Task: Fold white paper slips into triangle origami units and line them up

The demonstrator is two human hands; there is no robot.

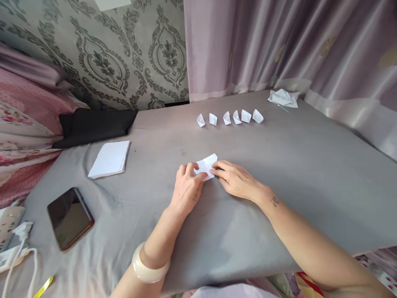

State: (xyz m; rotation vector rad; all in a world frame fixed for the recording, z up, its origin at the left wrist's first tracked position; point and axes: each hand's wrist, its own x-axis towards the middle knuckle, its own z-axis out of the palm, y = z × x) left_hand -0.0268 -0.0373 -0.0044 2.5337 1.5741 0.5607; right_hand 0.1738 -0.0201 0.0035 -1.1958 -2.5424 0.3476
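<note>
A small white sheet of folded paper [205, 165] lies on the grey cloth, between my two hands. My left hand [186, 184] grips its left side, thumb at the near edge and fingers curled over the far part. On the right edge, my right hand [237, 177] pinches the paper between thumb and fingers. Creases show on the paper's surface, while its left end is covered by my left fingers. Beyond my hands stands a row of several small folded paper pieces [227, 118].
To the left sits a stack of white paper [109, 159], with a black folded cloth [96, 127] behind it. Nearer are a phone [70, 218], a power strip [9, 223] with cables and a yellow strip [44, 286]. More folded paper [283, 97] lies at the far right.
</note>
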